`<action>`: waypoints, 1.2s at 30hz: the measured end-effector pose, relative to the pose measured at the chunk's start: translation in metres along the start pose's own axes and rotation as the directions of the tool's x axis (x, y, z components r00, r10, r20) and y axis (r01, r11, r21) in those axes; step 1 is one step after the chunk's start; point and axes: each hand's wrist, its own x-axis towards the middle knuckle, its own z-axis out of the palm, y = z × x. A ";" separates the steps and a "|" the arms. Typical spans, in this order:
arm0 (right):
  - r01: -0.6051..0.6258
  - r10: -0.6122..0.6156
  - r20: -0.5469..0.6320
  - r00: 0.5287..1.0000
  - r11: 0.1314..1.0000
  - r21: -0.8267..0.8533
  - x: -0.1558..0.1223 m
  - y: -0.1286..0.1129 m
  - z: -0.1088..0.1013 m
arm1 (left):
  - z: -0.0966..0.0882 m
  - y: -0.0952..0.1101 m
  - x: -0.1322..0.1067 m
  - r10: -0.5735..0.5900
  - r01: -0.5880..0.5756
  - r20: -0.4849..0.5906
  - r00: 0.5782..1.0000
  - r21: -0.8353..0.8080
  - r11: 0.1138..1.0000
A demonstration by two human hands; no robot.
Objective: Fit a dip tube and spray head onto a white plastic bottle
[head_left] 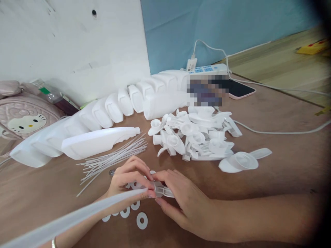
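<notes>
The left hand (130, 177) pinches one end of a long, thin, translucent white tube (90, 215) between its fingertips. Touching it, the right hand (183, 196) grips a hollow white plastic piece (163, 190), which sits between both hands. Flat white rings (138, 220) lie beneath the left hand; a heap of cupped white plastic parts (198, 137) lies beyond the right.

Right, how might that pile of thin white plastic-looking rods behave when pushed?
The thin white plastic-looking rods would probably fan apart, since no tie shows around them. They're likely light, being so slender, and perhaps stiff, lying nearly straight.
</notes>
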 end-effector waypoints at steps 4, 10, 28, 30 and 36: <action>0.020 -0.020 -0.012 1.000 1.000 -0.010 0.000 0.000 0.000 | 0.002 -0.001 -0.002 -0.060 0.060 -0.027 0.998 -0.014 0.998; -0.036 0.036 -0.004 0.999 0.999 -0.001 0.002 -0.003 -0.002 | -0.004 0.000 0.002 0.030 -0.030 0.008 1.000 0.038 0.999; -0.046 0.050 0.055 0.997 0.997 -0.056 0.004 -0.011 -0.005 | -0.019 0.010 0.012 -0.059 0.062 0.265 0.962 0.000 0.998; -0.076 0.077 0.058 0.995 0.997 -0.015 0.005 -0.012 -0.006 | -0.018 0.010 0.011 -0.097 0.108 0.257 0.961 -0.027 0.994; -0.208 0.201 0.064 0.977 0.970 0.126 0.007 -0.013 -0.008 | -0.017 0.015 0.006 -0.262 0.277 0.168 0.950 -0.072 0.958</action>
